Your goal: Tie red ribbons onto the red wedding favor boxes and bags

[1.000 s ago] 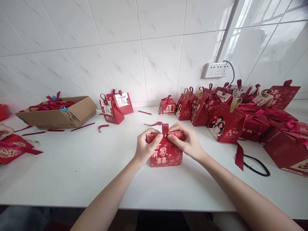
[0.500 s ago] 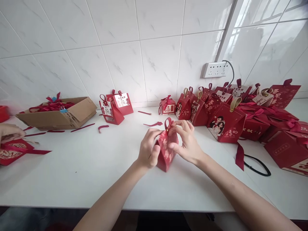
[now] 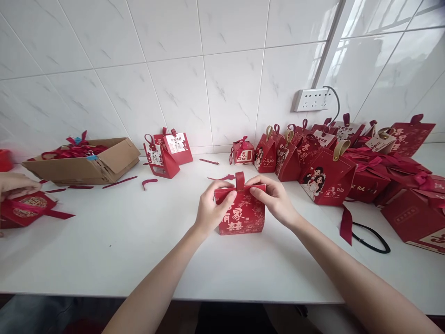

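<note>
"What does my feed show at the grip?"

"I see the left hand [image 3: 213, 204] and right hand [image 3: 277, 200] pinching the top edge of the red printed gift box [image 3: 243, 222], upright between them. Whether it touches the desk [image 3: 167, 260], I can't tell."

"Any risk?"

"Uneven pressure could, I think, crease the card beside the strap loop [image 3: 239, 180]."

Bright light, glare on right-hand tiles [image 3: 373, 65]

Two bare forearms [image 3: 158, 273] end in bare, slender fingers [image 3: 228, 200].
</note>
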A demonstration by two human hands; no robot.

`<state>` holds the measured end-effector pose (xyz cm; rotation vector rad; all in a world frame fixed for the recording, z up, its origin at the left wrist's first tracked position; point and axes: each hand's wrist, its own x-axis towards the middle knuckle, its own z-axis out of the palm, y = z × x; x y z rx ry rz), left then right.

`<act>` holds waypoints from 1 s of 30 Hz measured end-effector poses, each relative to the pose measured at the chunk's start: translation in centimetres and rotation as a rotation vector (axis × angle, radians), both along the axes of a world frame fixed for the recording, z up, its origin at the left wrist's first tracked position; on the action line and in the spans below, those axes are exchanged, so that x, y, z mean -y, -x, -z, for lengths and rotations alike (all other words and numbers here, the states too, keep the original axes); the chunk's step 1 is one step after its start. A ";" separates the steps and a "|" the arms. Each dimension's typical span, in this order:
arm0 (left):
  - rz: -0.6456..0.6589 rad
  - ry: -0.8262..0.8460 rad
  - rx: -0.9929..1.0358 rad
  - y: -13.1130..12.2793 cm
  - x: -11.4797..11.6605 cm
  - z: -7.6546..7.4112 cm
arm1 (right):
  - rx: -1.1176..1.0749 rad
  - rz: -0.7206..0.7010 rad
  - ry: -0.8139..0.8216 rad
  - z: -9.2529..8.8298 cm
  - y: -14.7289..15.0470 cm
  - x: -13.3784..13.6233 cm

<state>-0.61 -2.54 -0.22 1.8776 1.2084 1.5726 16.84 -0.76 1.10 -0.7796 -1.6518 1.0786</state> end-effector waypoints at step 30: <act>0.218 0.418 0.540 0.4 -0.6 -0.5 | -0.038 -0.457 0.343 1.2 0.5 -1.2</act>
